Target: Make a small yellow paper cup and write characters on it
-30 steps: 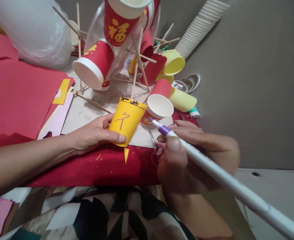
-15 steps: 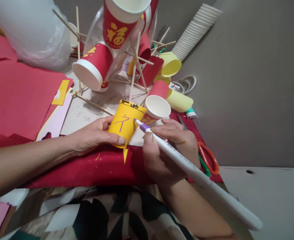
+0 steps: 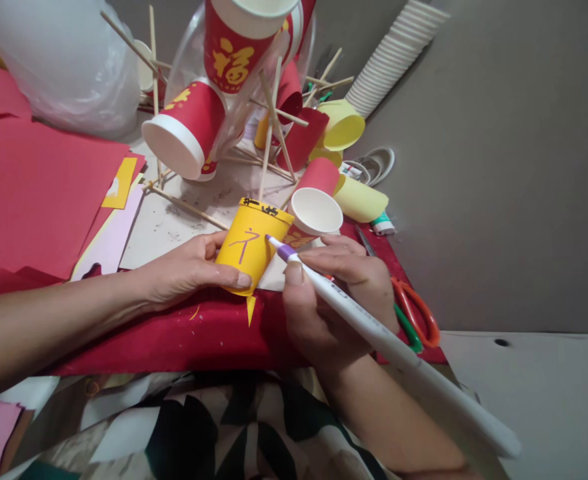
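Note:
A yellow paper-covered cup (image 3: pixel 254 250) is held at the table's front edge by my left hand (image 3: pixel 189 270), thumb across its lower side and fingers behind it. Purple strokes mark its side, and black writing runs along its upper rim. My right hand (image 3: pixel 337 293) grips a white marker (image 3: pixel 359 317) with a purple band; the purple tip is at the cup's right side, beside the strokes, and whether it touches I cannot tell. A red and white paper cup (image 3: pixel 317 212) lies just behind, its mouth facing me.
Red cups (image 3: pixel 189 130) and wooden sticks (image 3: pixel 274 127) stand behind the hands. Red paper sheets (image 3: pixel 39 193) lie at left, beside a plastic bag (image 3: pixel 74 60). Scissors (image 3: pixel 417 313) rest right of my right hand. A stack of white cups (image 3: pixel 399 53) leans by the wall.
The marker and my right hand have shifted slightly left and up, bringing the tip nearer the purple strokes. My left hand and the yellow cup stay nearly still.

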Tool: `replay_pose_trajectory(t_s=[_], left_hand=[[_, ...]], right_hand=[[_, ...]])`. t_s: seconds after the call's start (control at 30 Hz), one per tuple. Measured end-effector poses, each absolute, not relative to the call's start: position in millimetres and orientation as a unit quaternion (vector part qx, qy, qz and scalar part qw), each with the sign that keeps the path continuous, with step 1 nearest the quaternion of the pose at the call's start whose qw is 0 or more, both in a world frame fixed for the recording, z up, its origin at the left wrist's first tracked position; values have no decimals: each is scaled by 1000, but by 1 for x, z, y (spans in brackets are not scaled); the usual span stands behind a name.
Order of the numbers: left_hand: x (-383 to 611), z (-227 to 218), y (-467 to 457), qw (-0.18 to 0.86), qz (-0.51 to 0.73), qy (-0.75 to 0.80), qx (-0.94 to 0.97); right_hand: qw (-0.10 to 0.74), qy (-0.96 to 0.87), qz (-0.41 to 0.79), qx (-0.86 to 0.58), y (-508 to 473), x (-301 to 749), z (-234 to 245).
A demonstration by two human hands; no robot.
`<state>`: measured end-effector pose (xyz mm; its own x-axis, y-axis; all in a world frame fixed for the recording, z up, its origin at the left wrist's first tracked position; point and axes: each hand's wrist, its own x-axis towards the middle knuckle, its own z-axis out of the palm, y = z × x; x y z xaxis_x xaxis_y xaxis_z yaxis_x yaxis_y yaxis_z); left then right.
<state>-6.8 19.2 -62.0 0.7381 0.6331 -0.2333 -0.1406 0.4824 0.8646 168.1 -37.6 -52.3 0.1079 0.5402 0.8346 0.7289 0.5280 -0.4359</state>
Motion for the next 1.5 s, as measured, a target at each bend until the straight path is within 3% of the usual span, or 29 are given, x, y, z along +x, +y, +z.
replay_pose_trajectory(t_s=[1.5], left_hand=[[-5,-58,19,821,242,271,441]], right_hand=[[585,-664,-134,-446,-37,172,-57]])
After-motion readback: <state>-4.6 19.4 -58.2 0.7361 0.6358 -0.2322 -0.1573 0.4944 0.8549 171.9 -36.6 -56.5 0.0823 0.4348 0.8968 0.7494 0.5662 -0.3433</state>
